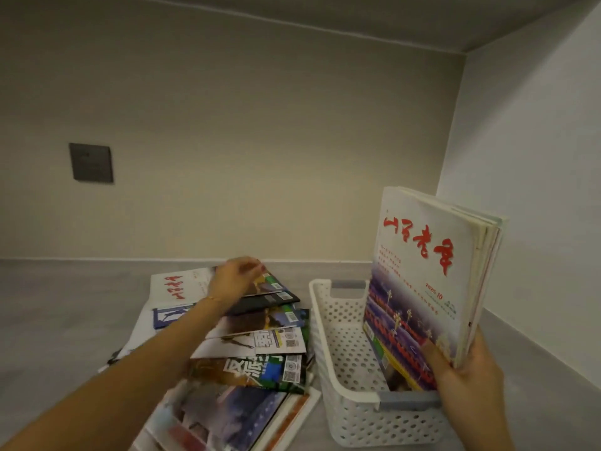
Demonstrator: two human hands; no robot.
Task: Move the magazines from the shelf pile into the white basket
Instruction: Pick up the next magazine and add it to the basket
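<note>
A spread pile of magazines (253, 346) lies fanned out on the grey shelf, left of the white perforated basket (328, 359). My left hand (235, 278) reaches to the far end of the pile and grips the edge of a magazine there. My right hand (468, 382) holds a bundle of several magazines (429, 275) upright inside the basket; the front cover is white with red characters. The thumb presses on that cover and the fingers wrap behind the bundle.
The shelf is an alcove with a beige back wall and a white side wall (536, 190) close to the right of the basket. A dark square plate (91, 162) sits on the back wall. Bare grey shelf surface (65, 314) extends to the left.
</note>
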